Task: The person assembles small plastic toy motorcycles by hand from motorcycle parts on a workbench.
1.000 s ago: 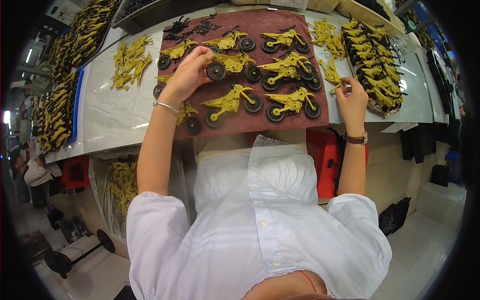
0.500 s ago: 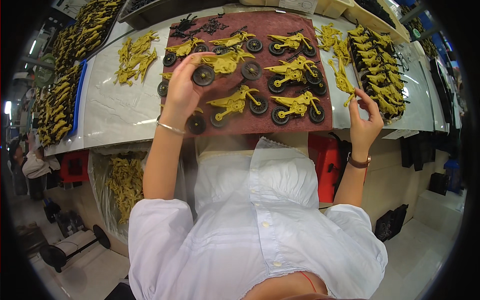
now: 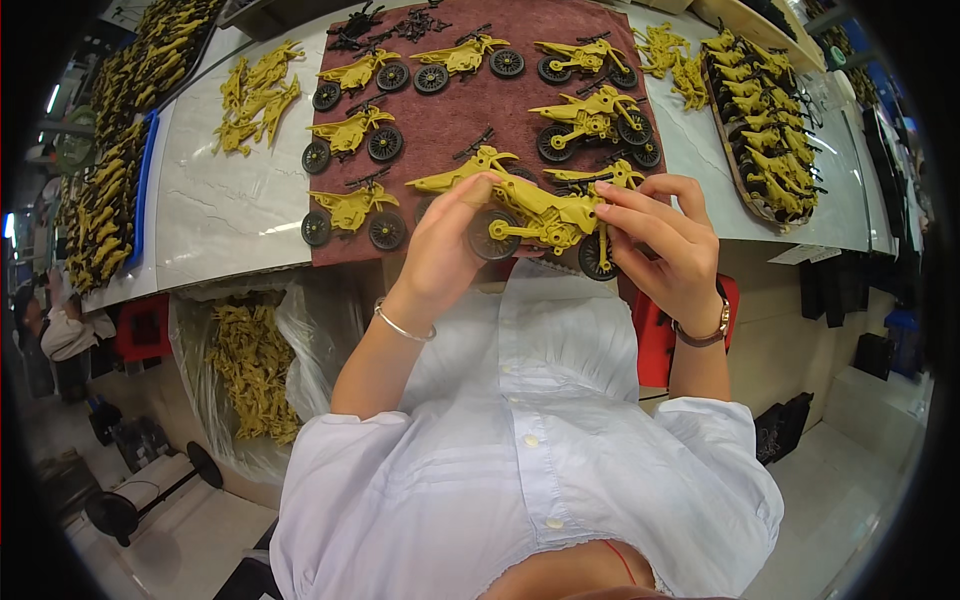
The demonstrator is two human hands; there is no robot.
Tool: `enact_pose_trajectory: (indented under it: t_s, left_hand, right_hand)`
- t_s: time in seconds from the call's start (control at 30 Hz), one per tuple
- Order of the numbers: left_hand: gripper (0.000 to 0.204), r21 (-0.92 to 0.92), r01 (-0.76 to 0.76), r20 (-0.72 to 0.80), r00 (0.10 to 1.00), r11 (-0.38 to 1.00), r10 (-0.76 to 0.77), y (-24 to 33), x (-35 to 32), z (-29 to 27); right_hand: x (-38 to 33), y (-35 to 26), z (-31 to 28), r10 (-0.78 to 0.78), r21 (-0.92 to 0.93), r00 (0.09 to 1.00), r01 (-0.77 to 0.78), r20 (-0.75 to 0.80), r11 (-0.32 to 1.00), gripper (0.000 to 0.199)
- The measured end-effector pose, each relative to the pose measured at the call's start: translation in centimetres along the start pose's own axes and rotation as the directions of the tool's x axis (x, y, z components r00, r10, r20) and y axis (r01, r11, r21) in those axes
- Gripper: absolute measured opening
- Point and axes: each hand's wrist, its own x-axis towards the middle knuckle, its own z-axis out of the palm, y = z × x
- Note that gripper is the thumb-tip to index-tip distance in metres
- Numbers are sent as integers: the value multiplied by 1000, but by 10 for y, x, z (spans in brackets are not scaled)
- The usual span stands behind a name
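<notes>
Near the cloth's front edge I hold a yellow toy motorcycle (image 3: 560,218) with black wheels between both hands. My left hand (image 3: 445,240) is closed on its rear, thumb on the yellow body. The fingers of my right hand (image 3: 665,235) pinch its front end, close to the black handlebar and front fork. Another toy motorcycle (image 3: 470,172) lies just behind it, partly hidden. More stand in rows on the dark red cloth (image 3: 450,125), among them one at the near left (image 3: 352,212).
Loose yellow parts lie left (image 3: 258,100) and right (image 3: 675,60) of the cloth. Small black parts (image 3: 385,25) sit at its far left corner. A tray of yellow and black pieces (image 3: 765,130) stands at the right. Below the table hangs a plastic bag of yellow parts (image 3: 250,370).
My left hand has brought the toy motorcycle nearer and to the right. My right hand has moved left from beside the cloth, with a yellow part pinched earlier, to the motorcycle's front.
</notes>
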Motion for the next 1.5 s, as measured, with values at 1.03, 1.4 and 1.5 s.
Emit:
enact_pose_trajectory:
  t_s: [1.03, 1.4, 1.5]
  left_hand:
    - [19, 337, -122, 44, 993, 934, 114, -6, -2, 9]
    - [19, 444, -241, 72, 969, 863, 235, -8, -4, 11]
    - [20, 479, -255, 99, 966, 840, 237, -7, -6, 13]
  right_hand:
    - [-12, -3, 4, 1, -81, 999, 1, 34, 997, 37]
    - [-25, 0, 14, 572, 806, 797, -463, 195, 369, 38]
    - [-28, 3, 17, 548, 807, 718, -577, 430, 122, 32]
